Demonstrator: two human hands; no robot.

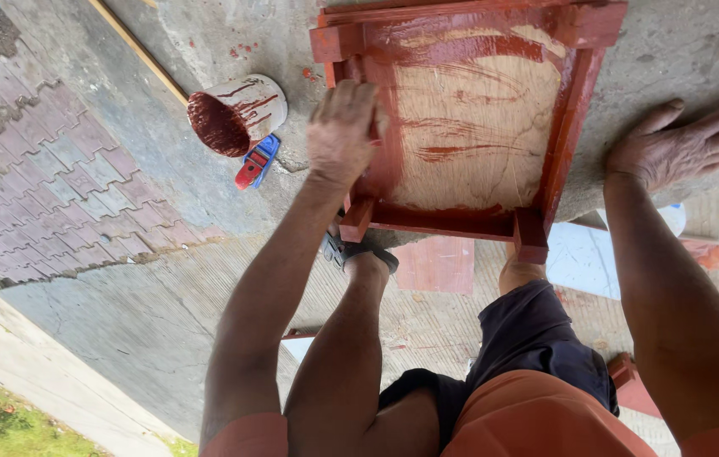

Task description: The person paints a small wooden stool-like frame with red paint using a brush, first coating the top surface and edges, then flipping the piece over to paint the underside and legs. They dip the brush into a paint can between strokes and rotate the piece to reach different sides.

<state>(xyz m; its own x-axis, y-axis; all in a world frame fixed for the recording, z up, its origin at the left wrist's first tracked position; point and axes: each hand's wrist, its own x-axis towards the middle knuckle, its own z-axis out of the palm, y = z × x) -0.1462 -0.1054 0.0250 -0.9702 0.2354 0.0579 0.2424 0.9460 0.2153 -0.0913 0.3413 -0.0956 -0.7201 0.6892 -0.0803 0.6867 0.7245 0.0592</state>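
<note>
knees: person crouching, dark shorts (537, 338) and an orange shirt at the bottom edge, one sandal (338, 251) showing just under the frame

left hand (344, 131): curled shut against the left rail of the red wooden frame (469, 118), knuckles up. Looks like it's gripping something for spreading paint, but whatever it is sits hidden under the fingers, so can't tell if it's a brush or a rag

right hand (685, 144): wide open, flat, palm down on the concrete floor (165, 313) just right of the frame. Holding nothing, just propping

frame: small wooden piece lying on the floor right in front of the knees, rails already glossy red-brown, the plywood panel (473, 140) in the middle mostly bare with a few wet streaks

paint cup (236, 114): off to the left of the frame, tipped on its side with the mouth facing the camera, red inside and drips down the outside. Apart from the frame, not touching

blue and red tool (256, 161): lying right against the cup, kind unclear

doing it well, my take: work the left edge of the panel in long strokes along the grain, pull the wet streaks out before they skin over, and don't flood the corner where rail meets panel or it'll pool. Keep the forearm off the wet rails

further out: paver bricks (38, 169) on the left, a thin wooden stick (139, 52) past the cup
</note>
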